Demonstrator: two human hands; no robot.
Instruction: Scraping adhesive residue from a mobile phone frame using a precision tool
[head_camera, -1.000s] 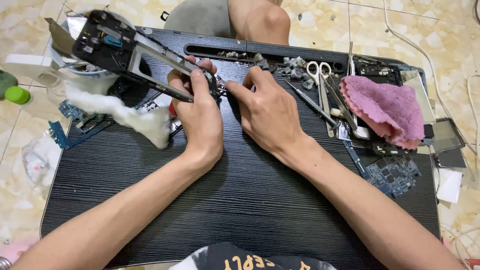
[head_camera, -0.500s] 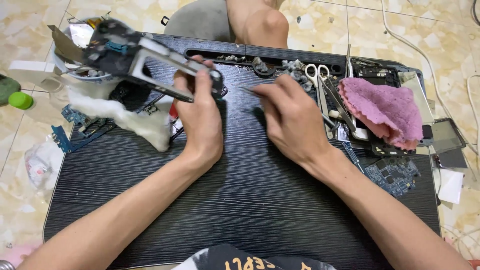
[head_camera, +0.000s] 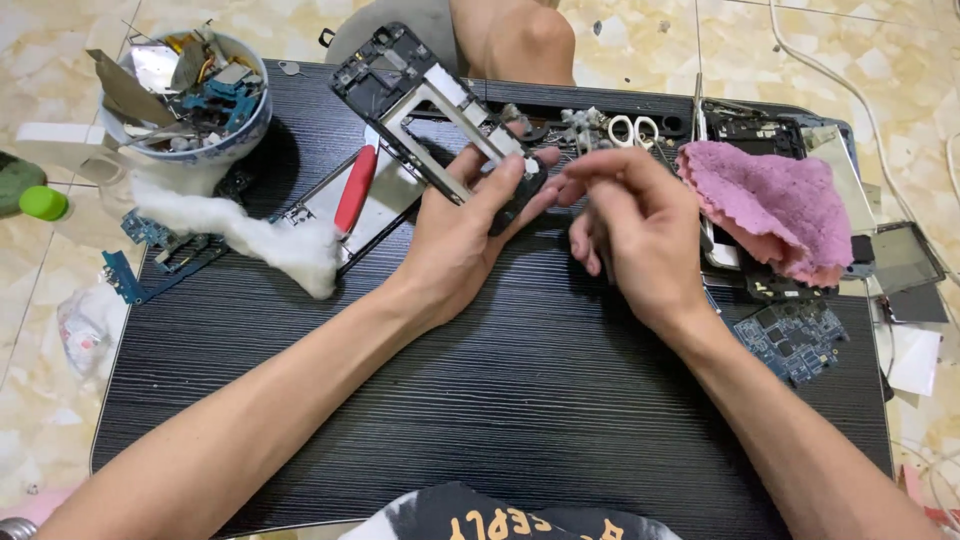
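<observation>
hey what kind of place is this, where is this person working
Probably a home phone-repair spot on a tiled floor: a low black table, the left hand holding a stripped phone frame, a bowl of spare parts and a loose circuit board.

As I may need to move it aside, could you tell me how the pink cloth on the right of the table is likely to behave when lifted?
The pink cloth lies crumpled and draped over parts beneath it, so it will probably go limp and sag. It looks fluffy, so likely light and easy to grip. Its fuzzy surface may snag small parts near the scissors.
</observation>
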